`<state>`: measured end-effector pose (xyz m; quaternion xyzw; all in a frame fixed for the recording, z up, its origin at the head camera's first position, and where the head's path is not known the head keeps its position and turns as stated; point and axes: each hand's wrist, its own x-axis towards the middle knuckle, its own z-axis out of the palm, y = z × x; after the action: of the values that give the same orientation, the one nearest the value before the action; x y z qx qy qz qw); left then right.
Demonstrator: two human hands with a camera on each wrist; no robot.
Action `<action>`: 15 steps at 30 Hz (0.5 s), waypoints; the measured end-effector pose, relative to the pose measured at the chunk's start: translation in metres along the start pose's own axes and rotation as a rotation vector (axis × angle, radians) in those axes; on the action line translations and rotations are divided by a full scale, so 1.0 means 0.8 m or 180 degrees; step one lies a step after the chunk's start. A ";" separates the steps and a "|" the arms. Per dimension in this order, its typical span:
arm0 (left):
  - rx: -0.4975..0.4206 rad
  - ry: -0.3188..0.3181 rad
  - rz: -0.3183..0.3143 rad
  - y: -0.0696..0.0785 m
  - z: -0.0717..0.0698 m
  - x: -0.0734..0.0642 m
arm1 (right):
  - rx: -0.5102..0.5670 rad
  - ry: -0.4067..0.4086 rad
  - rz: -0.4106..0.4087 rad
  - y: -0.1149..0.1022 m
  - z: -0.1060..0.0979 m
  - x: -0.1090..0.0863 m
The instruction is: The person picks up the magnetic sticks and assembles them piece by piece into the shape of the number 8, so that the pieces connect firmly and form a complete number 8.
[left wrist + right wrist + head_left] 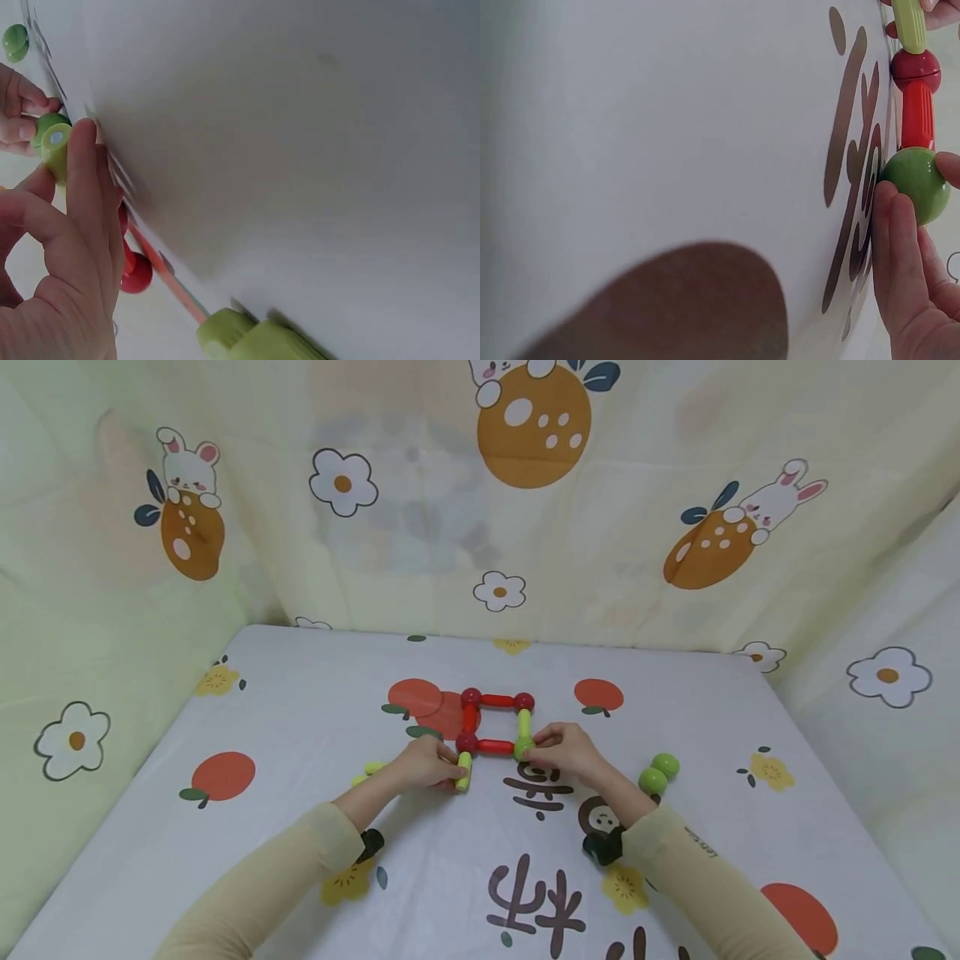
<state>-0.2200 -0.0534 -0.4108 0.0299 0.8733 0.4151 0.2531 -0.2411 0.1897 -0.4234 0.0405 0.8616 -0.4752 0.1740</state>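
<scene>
Red and light green pieces are forming a square near the centre of the frame, lying on the cloth-covered desk (300, 693). The left hand (429, 764) is pinching a light green rod (464, 772), its fingers narrow; the rod is meeting the dark red ball (467, 742) at the square's lower left corner. The right hand (568, 749) is holding the green ball (522, 748) at the lower right corner, its fingers curling round it. A slanting push on the rod could be twisting the red ball and, through the lower red rod (496, 747), skewing the whole square. Lifting the green ball unevenly might be parting it from its neighbours, since only end joints seem to be binding them. Two green balls (652, 780) are sitting right of centre, so near the right wrist that a sideways sweep might be sending them rolling
</scene>
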 end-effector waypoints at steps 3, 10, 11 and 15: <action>-0.0050 0.0001 -0.0033 0.000 0.001 0.001 | -0.0050 0.0039 0.0038 0.001 0.000 0.001; -0.0048 0.0056 -0.0124 -0.001 0.002 0.003 | -0.0091 0.0037 -0.0014 0.002 0.000 0.001; -0.0031 0.0060 -0.0124 -0.001 0.003 0.003 | -0.0089 0.0033 -0.0020 0.002 0.000 0.001; 0.0061 0.0073 -0.0119 0.000 0.003 0.004 | -0.0150 -0.0028 -0.0071 0.003 -0.002 0.002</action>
<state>-0.2214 -0.0508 -0.4134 0.0112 0.8805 0.4022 0.2506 -0.2421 0.1923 -0.4252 0.0247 0.8721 -0.4568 0.1734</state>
